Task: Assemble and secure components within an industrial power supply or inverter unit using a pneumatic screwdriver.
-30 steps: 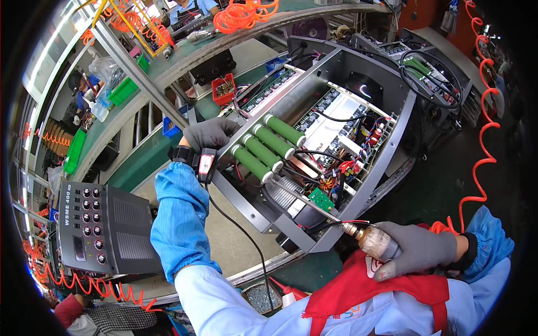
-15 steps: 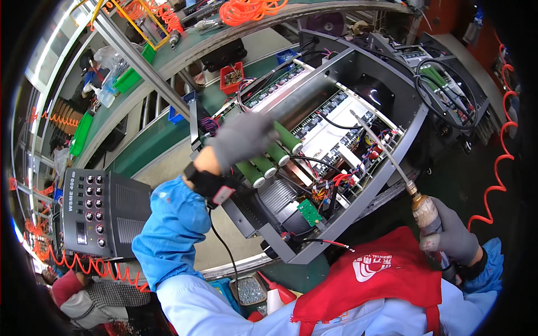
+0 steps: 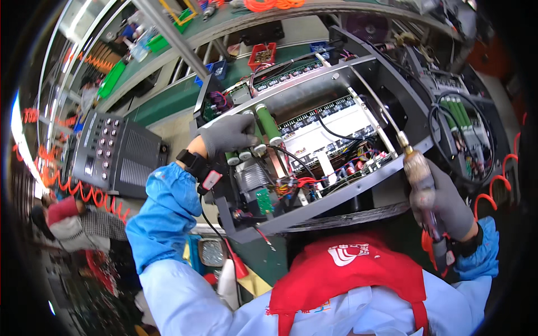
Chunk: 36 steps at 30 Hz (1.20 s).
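Observation:
My right hand (image 3: 448,199), in a grey glove, is wrapped round a power screwdriver (image 3: 419,175). Its long thin bit (image 3: 378,98) points up and left across the open machine housing (image 3: 358,193). My left hand (image 3: 227,134), also gloved, lies over the left part of the housing with its fingers curled in. A row of green tube-shaped resistors sits right by those fingertips, and one resistor (image 3: 269,124) stands just right of them. Whatever the fingers may pinch is hidden. White heat-sink blocks (image 3: 322,137), coloured wires (image 3: 288,187) and a small green circuit board (image 3: 264,200) fill the housing.
A grey control unit with knobs (image 3: 120,154) stands at left. Another open housing with green resistors and a looped black cable (image 3: 462,120) is at right. Behind stands a red parts bin (image 3: 262,54). A tray of small screws (image 3: 213,252) and a bottle (image 3: 228,283) lie near my left arm.
The view has shifted, so the housing appears higher. My left hand, blurred before, now rests by the resistors with its fingers curled. My right hand still holds the power screwdriver, its bit slanting over the housing.

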Each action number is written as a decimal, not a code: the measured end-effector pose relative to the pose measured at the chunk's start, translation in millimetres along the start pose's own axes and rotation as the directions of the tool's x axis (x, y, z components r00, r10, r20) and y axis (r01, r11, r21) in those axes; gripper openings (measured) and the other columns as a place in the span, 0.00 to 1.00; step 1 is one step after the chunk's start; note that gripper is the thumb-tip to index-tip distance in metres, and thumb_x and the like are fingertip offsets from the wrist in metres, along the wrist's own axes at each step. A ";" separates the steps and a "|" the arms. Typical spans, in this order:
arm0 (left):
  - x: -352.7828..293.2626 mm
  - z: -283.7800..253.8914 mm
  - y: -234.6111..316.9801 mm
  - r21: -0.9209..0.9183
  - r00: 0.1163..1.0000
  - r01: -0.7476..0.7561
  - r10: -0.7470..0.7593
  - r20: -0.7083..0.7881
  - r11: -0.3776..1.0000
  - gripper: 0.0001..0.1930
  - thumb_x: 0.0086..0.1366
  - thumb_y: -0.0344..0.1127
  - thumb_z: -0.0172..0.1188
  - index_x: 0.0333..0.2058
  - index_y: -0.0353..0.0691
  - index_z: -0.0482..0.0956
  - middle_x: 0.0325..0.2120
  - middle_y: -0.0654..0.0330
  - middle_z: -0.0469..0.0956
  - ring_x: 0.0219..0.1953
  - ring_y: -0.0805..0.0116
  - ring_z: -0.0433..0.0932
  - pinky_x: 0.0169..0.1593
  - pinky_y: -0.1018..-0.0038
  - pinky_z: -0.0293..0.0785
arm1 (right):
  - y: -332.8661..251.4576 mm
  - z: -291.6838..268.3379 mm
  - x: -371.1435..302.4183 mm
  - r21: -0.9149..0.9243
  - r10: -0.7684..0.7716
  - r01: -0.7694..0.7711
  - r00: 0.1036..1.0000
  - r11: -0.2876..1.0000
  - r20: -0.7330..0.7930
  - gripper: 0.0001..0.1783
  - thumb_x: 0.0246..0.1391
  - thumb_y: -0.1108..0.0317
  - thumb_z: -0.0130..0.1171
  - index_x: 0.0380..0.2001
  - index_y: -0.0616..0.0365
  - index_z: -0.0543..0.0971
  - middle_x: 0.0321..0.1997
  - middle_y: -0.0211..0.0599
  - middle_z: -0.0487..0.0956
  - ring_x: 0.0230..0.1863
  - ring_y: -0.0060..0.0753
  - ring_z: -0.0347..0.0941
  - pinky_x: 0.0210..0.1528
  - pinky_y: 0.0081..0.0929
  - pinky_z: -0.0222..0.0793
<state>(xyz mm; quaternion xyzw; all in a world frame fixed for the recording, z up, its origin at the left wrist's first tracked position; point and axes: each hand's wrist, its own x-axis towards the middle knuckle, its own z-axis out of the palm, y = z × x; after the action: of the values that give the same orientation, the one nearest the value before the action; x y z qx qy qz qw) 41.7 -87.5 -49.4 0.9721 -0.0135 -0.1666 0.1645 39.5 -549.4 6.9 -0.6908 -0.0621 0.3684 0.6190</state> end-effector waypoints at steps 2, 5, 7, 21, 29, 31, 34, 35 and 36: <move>-20.4 2.1 11.2 -0.012 0.991 0.027 -0.028 -0.134 1.000 0.18 0.55 0.44 0.65 0.37 0.36 0.76 0.29 0.51 0.79 0.33 0.57 0.78 0.38 0.64 0.73 | -10.7 -24.2 21.8 -0.037 -0.039 0.041 0.998 0.998 0.048 0.35 0.44 0.60 0.64 0.55 0.61 0.66 0.28 0.31 0.73 0.20 0.21 0.71 0.20 0.21 0.69; -46.1 0.6 14.0 -0.173 0.944 0.059 -0.111 -0.311 0.983 0.16 0.58 0.40 0.64 0.41 0.36 0.77 0.31 0.55 0.79 0.34 0.65 0.77 0.40 0.69 0.73 | -28.3 -45.3 55.7 -0.077 -0.020 0.025 0.998 0.997 0.061 0.27 0.47 0.56 0.61 0.48 0.55 0.68 0.27 0.32 0.73 0.20 0.22 0.71 0.21 0.19 0.70; -82.9 4.1 26.7 -0.348 0.873 0.042 -0.203 -0.444 0.937 0.15 0.63 0.39 0.61 0.42 0.34 0.77 0.31 0.62 0.78 0.34 0.74 0.75 0.40 0.74 0.73 | -36.5 -51.9 76.8 -0.032 0.044 -0.044 0.999 0.999 0.012 0.17 0.52 0.58 0.60 0.41 0.52 0.70 0.25 0.29 0.73 0.20 0.21 0.71 0.20 0.19 0.69; -236.2 435.2 267.6 -0.954 -0.031 0.296 -0.998 -0.046 0.035 0.14 0.58 0.43 0.61 0.34 0.38 0.82 0.32 0.49 0.82 0.37 0.51 0.81 0.42 0.62 0.76 | -0.7 -114.0 174.6 -0.340 -0.080 0.238 0.904 0.910 0.421 0.39 0.63 0.52 0.51 0.70 0.61 0.55 0.62 0.35 0.64 0.62 0.26 0.60 0.62 0.25 0.53; -350.0 587.7 320.8 -0.795 -0.364 0.373 -0.863 0.350 -0.479 0.15 0.54 0.43 0.62 0.33 0.36 0.84 0.31 0.50 0.83 0.36 0.56 0.83 0.43 0.63 0.78 | -33.5 -94.2 152.2 -0.768 -0.092 0.312 0.944 0.560 0.316 0.33 0.59 0.57 0.62 0.63 0.63 0.67 0.53 0.39 0.73 0.53 0.30 0.69 0.54 0.33 0.68; -380.5 603.2 307.4 -0.788 -0.335 0.308 -0.836 0.435 -0.533 0.16 0.54 0.42 0.61 0.33 0.34 0.83 0.31 0.49 0.83 0.34 0.57 0.83 0.41 0.64 0.78 | -59.6 -110.9 132.1 -0.871 -0.273 0.345 0.927 0.350 0.257 0.29 0.57 0.59 0.63 0.58 0.63 0.71 0.55 0.46 0.74 0.50 0.37 0.74 0.52 0.35 0.71; -404.9 635.8 299.4 -0.688 -0.338 0.511 -0.856 0.390 -0.516 0.19 0.54 0.44 0.62 0.35 0.32 0.82 0.30 0.48 0.83 0.34 0.53 0.83 0.40 0.61 0.77 | -23.0 -50.8 74.2 -0.780 -0.384 0.580 0.793 0.235 0.473 0.28 0.57 0.59 0.63 0.57 0.62 0.73 0.55 0.47 0.75 0.50 0.38 0.74 0.53 0.36 0.71; -415.9 643.7 310.3 -0.678 -0.239 0.508 -0.843 0.481 -0.531 0.21 0.54 0.46 0.61 0.38 0.33 0.82 0.36 0.44 0.81 0.40 0.48 0.81 0.46 0.60 0.76 | -17.9 -6.9 50.1 -0.702 -0.408 0.700 0.683 0.130 0.606 0.28 0.56 0.59 0.63 0.57 0.62 0.73 0.55 0.47 0.75 0.50 0.39 0.74 0.53 0.36 0.71; -419.1 645.2 326.3 -0.680 -0.120 0.497 -0.819 0.561 -0.538 0.23 0.54 0.48 0.60 0.41 0.35 0.83 0.43 0.41 0.80 0.47 0.44 0.79 0.52 0.58 0.75 | -20.6 29.9 20.9 -0.603 -0.418 0.798 0.551 0.011 0.722 0.28 0.56 0.59 0.64 0.56 0.62 0.74 0.55 0.47 0.75 0.50 0.39 0.74 0.53 0.36 0.71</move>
<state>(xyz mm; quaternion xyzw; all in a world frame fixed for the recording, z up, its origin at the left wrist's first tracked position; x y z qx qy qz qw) -556.6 -565.5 -384.1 0.3959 0.8116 -0.0408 0.4277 44.6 -509.1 17.5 -0.7242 -0.6566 0.0669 0.2000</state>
